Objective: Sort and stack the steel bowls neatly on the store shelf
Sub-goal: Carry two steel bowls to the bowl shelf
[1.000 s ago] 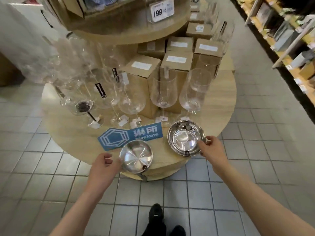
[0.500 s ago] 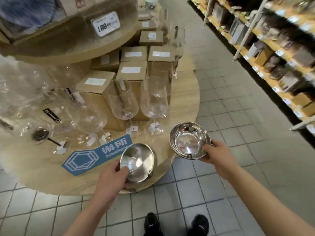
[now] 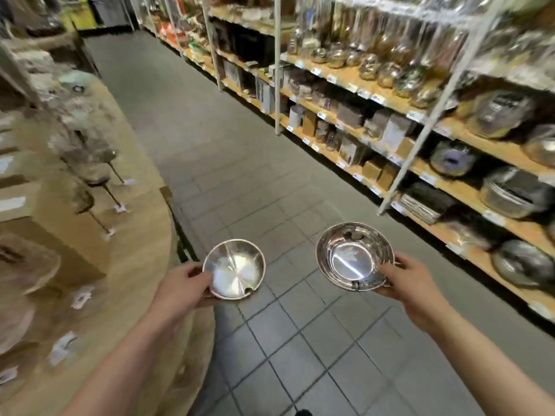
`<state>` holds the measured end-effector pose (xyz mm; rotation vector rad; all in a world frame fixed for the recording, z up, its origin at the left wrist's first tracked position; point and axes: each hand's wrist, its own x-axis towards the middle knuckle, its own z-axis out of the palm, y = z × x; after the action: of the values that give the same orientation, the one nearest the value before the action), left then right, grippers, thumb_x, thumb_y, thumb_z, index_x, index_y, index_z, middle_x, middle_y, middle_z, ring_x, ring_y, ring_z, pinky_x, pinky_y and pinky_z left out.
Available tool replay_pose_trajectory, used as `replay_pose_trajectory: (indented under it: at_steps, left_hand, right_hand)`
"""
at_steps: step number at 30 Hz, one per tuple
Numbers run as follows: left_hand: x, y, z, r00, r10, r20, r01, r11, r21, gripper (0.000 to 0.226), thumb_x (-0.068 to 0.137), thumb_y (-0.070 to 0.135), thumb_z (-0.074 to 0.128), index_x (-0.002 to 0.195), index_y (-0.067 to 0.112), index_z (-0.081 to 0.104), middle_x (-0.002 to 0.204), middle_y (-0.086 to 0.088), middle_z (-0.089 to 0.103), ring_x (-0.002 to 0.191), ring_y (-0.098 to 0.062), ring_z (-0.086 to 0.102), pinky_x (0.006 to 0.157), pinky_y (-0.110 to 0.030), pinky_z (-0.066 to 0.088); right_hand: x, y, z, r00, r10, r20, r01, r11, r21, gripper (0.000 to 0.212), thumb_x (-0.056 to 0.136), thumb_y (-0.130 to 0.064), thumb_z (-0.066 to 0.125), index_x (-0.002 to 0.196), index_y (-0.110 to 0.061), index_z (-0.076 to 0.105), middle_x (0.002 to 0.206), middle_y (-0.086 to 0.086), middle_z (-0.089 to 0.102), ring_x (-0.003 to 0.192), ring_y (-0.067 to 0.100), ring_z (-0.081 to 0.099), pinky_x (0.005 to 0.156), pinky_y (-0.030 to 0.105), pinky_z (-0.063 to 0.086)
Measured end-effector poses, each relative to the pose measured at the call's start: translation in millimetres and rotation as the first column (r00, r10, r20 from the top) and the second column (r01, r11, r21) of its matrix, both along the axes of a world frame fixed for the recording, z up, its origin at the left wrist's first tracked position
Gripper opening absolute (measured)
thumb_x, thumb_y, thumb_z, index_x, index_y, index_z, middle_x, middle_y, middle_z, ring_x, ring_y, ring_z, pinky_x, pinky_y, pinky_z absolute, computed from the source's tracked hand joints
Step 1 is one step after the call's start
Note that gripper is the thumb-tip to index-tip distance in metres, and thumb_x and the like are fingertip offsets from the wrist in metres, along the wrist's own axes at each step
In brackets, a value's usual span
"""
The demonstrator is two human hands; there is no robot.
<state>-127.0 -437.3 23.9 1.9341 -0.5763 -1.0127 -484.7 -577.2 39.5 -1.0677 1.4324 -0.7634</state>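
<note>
1. The left hand [image 3: 183, 288] grips a small steel bowl [image 3: 234, 269] by its near-left rim, thumb over the edge and fingers curled beneath. The bowl is held in the air, tilted so its shiny inside faces the camera.
2. The right hand [image 3: 408, 283] grips a second steel bowl [image 3: 354, 256], slightly larger and with a flat rim, at its near-right edge; the thumb lies on the rim and the fingers wrap under it. This bowl is also off any surface, open side up and tipped a little toward the person.
3. The two bowls are apart, side by side at about the same height, with bare floor showing between them.
4. Below and beyond both hands lies a grey tiled floor [image 3: 270, 340], running away as an aisle.
5. To the left of the left hand is a round wooden display table [image 3: 144, 235]; the hand and small bowl sit just past its edge. On it stand blurred stemmed glasses [image 3: 96, 172] with small white tags, and brown cardboard boxes [image 3: 45, 250].
6. To the right of the right hand, and beyond it, a long store shelf [image 3: 468, 190] with white uprights and price labels runs along the aisle. Its nearer levels hold stacks of steel bowls and pans [image 3: 510, 193]; farther levels hold boxes and wrapped goods too blurred to name.
</note>
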Motion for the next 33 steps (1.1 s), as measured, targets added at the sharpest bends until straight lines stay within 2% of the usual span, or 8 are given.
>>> replay_pose_trajectory:
  at_steps: [2, 5, 10, 13, 15, 21, 25, 33]
  left_hand:
    - [-15.1, -42.4, 6.7, 0.999, -0.046, -0.009, 0.046, 0.999, -0.008, 0.015, 0.092, 0.016, 0.064, 0.087, 0.011, 0.078, 0.078, -0.008, 0.079, 0.070, -0.021, 0.078, 0.064, -0.035, 0.063]
    - [-30.6, -96.2, 17.6, 0.999, -0.046, -0.003, 0.046, 0.998, -0.036, 0.018, 0.091, 0.010, 0.062, 0.082, 0.011, 0.078, 0.066, -0.004, 0.075, 0.059, -0.014, 0.073, 0.056, -0.029, 0.061]
    - [-39.6, -179.7, 29.0, 0.993, -0.114, -0.024, 0.114, 0.993, -0.027, 0.018, 0.093, 0.012, 0.061, 0.090, 0.013, 0.079, 0.083, -0.011, 0.079, 0.070, -0.018, 0.077, 0.058, -0.026, 0.060]
    - [-32.7, -236.0, 22.8, 0.991, -0.126, -0.042, 0.125, 0.992, -0.030, 0.022, 0.093, 0.010, 0.061, 0.082, 0.015, 0.079, 0.079, -0.010, 0.079, 0.068, -0.020, 0.075, 0.059, -0.027, 0.060]
    - [-22.6, -283.8, 16.7, 0.990, -0.129, -0.049, 0.127, 0.991, -0.037, 0.023, 0.092, 0.008, 0.061, 0.078, 0.015, 0.079, 0.074, -0.007, 0.077, 0.065, -0.019, 0.073, 0.060, -0.027, 0.061]
    - [15.0, -446.7, 18.8, 0.978, -0.200, -0.064, 0.198, 0.979, -0.045, 0.020, 0.091, 0.009, 0.060, 0.085, 0.008, 0.079, 0.072, -0.007, 0.075, 0.059, -0.014, 0.071, 0.052, -0.020, 0.056]
    - [28.3, -554.6, 38.5, 0.968, -0.241, -0.071, 0.235, 0.969, -0.077, 0.027, 0.088, 0.009, 0.061, 0.071, 0.017, 0.079, 0.065, -0.002, 0.072, 0.054, -0.010, 0.067, 0.054, -0.023, 0.057]
    - [47.1, -728.8, 38.0, 0.950, -0.299, -0.093, 0.292, 0.953, -0.077, 0.018, 0.090, 0.014, 0.064, 0.083, 0.014, 0.081, 0.071, -0.003, 0.074, 0.058, -0.013, 0.068, 0.055, -0.025, 0.059]
  right_hand:
    - [-21.1, -26.6, 5.2, 1.000, -0.015, 0.000, 0.015, 1.000, -0.005, 0.019, 0.092, 0.003, 0.059, 0.105, -0.003, 0.070, 0.093, 0.016, 0.074, 0.073, 0.021, 0.074, 0.060, 0.028, 0.060]
    - [-36.3, -70.3, 6.6, 1.000, -0.030, 0.009, 0.030, 1.000, -0.003, 0.015, 0.091, 0.001, 0.062, 0.103, -0.002, 0.069, 0.096, 0.020, 0.073, 0.074, 0.023, 0.075, 0.060, 0.028, 0.061]
    - [-37.2, -140.3, -6.3, 0.995, -0.088, 0.041, 0.088, 0.996, 0.006, 0.013, 0.090, 0.001, 0.063, 0.101, -0.004, 0.070, 0.087, 0.015, 0.075, 0.070, 0.019, 0.076, 0.060, 0.028, 0.061]
    - [-29.9, -186.9, -16.6, 0.991, -0.124, 0.058, 0.123, 0.992, 0.021, 0.015, 0.091, 0.001, 0.063, 0.101, -0.005, 0.070, 0.081, 0.011, 0.077, 0.070, 0.020, 0.076, 0.059, 0.029, 0.061]
    - [-20.8, -226.6, -19.9, 0.989, -0.141, 0.052, 0.140, 0.990, 0.021, 0.013, 0.092, 0.001, 0.062, 0.102, -0.002, 0.069, 0.085, 0.014, 0.076, 0.072, 0.022, 0.076, 0.059, 0.029, 0.061]
    - [2.9, -353.6, -5.4, 0.962, -0.269, 0.048, 0.269, 0.963, 0.024, 0.012, 0.091, 0.002, 0.063, 0.102, 0.002, 0.067, 0.088, 0.017, 0.076, 0.077, 0.026, 0.077, 0.061, 0.030, 0.062]
    - [19.6, -436.2, 10.7, 0.946, -0.320, 0.044, 0.319, 0.947, 0.019, 0.015, 0.090, 0.002, 0.063, 0.104, -0.002, 0.067, 0.092, 0.017, 0.077, 0.080, 0.025, 0.078, 0.063, 0.031, 0.062]
    - [48.4, -591.2, -0.5, 0.928, -0.362, 0.084, 0.361, 0.932, 0.031, 0.017, 0.091, 0.000, 0.064, 0.107, -0.005, 0.069, 0.086, 0.010, 0.079, 0.079, 0.024, 0.078, 0.059, 0.028, 0.061]
